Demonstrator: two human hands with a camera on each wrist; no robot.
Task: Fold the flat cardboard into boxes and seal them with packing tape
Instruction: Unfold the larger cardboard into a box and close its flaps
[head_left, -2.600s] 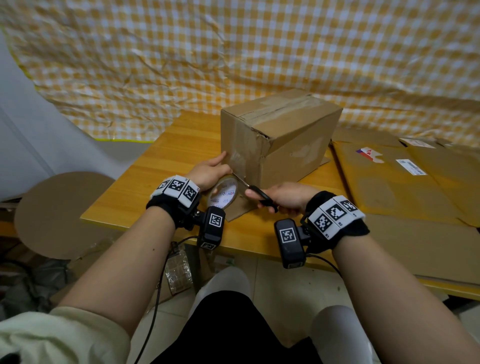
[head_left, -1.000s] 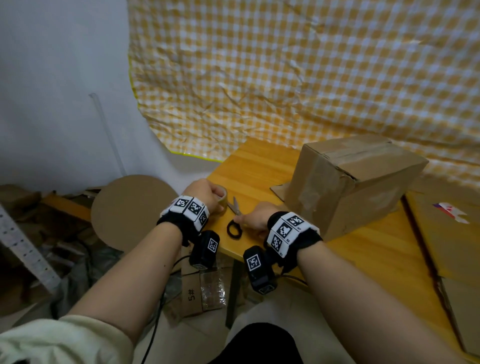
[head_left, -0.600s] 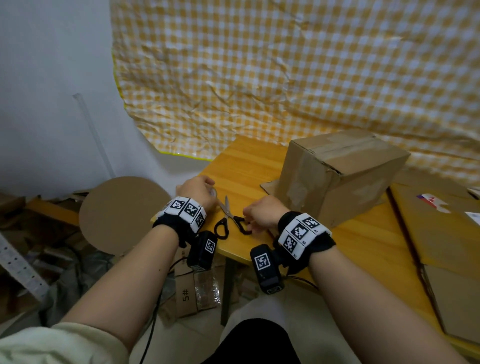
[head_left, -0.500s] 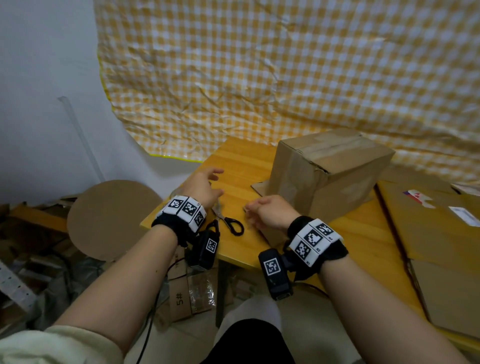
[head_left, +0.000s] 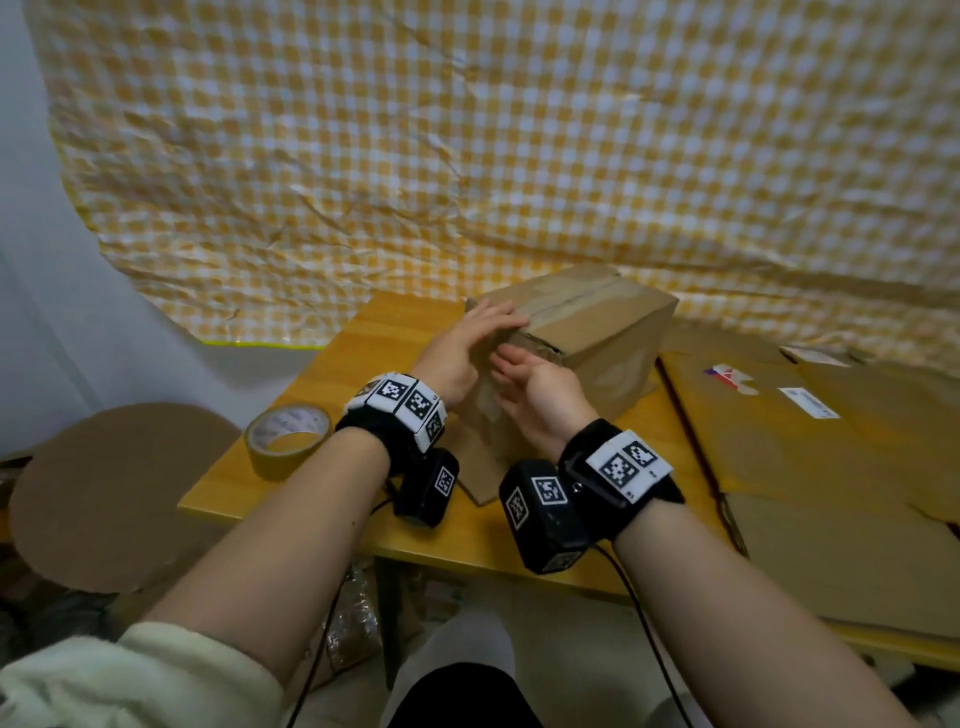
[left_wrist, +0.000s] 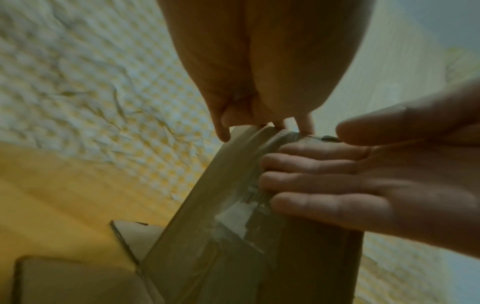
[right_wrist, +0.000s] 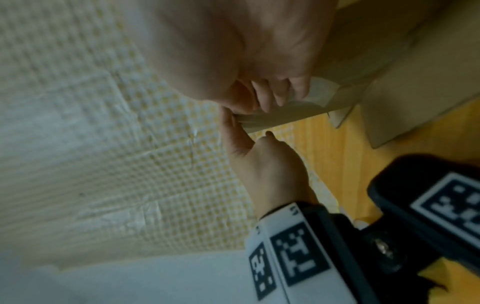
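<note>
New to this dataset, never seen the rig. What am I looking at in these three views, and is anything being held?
No machine: a person wearing one camera on the head and one on each wrist, with marker bands. The head view looks down at a wooden table. On it stands a folded cardboard box, with a tape roll to its left and flat cardboard to its right. The left hand lies with straight fingers over the box's top near edge. The right hand presses flat on the taped near face; the left wrist view shows its fingers there. Nothing is gripped.
</note>
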